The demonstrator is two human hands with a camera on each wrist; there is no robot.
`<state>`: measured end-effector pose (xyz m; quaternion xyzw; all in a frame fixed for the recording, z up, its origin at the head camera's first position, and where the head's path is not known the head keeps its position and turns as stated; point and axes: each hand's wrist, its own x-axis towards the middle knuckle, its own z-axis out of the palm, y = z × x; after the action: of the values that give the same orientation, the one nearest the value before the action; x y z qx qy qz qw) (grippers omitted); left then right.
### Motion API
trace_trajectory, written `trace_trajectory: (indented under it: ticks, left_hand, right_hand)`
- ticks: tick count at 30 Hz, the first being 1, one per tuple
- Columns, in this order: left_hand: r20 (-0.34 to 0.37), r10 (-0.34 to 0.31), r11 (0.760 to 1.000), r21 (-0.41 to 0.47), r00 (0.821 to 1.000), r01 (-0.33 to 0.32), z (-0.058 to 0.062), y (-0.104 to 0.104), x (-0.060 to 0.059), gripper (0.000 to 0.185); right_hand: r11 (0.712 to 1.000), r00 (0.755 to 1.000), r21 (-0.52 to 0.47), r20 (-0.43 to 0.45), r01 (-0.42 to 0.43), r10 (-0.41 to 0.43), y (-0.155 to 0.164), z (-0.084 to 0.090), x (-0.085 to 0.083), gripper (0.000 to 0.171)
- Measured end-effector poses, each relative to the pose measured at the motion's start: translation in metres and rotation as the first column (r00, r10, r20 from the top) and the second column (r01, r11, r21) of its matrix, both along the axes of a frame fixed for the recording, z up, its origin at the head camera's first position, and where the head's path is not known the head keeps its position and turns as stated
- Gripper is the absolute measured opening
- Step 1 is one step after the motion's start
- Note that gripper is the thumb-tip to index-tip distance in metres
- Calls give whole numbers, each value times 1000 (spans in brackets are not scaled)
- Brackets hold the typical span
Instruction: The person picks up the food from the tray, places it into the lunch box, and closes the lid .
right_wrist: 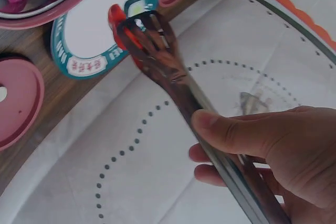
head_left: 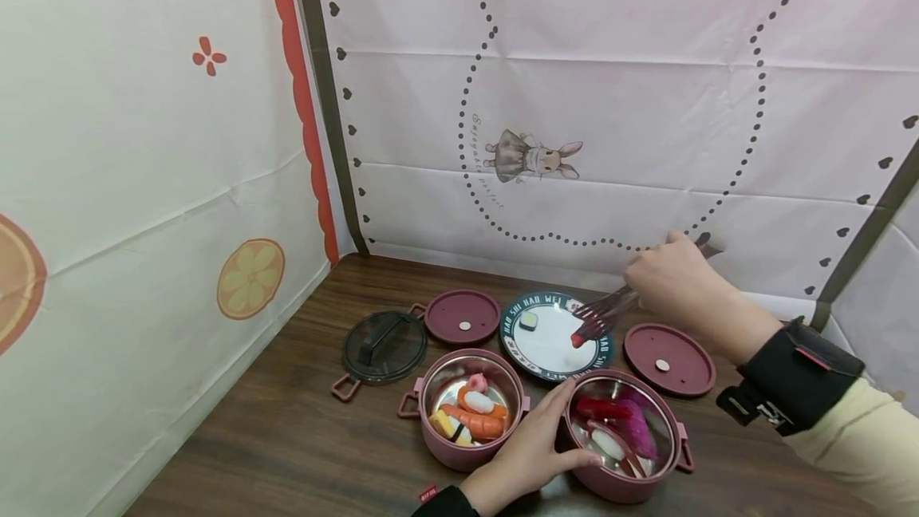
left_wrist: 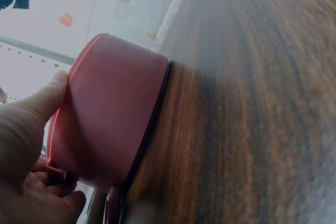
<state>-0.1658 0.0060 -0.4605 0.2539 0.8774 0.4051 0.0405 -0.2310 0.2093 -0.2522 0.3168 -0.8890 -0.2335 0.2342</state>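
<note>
The right pot (head_left: 610,487) has the left hand (head_left: 527,449) around its side; a steady hold should stop it sliding. Just behind is the plate (head_left: 551,351). The right hand (head_left: 668,274) pinches the tongs (right_wrist: 181,95), and they nip a red bit (right_wrist: 115,18) over the plate. Best squeeze evenly and go slowly, or it may slip out.

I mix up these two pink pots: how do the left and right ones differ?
The left pot holds orange and yellow pieces; the right pot holds red and purple pieces. The left hand grips the right pot, while no hand grips the left pot. Both have pink outsides and shiny metal insides.
</note>
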Motion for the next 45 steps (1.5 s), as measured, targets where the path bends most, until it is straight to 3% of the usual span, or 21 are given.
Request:
trace_trajectory:
  ticks: [10,24,32,45]
  left_hand:
    - [7,6,1000,5,1000,-6,-1,0,1,92]
    - [7,5,1000,6,1000,-5,-1,0,0,94]
    - [4,2,1000,8,1000,-2,-1,-1,1,94]
    - [0,6,1000,-1,1000,-6,-1,0,1,94]
  right_hand:
    - [997,990,-15,122,74,-72,13,16,32,19]
    - [999,988,28,152,34,-38,26,6,68,31]
    - [998,984,11,167,58,-59,26,4,70,37]
    - [999,988,-12,144,48,-46,20,3,62,30]
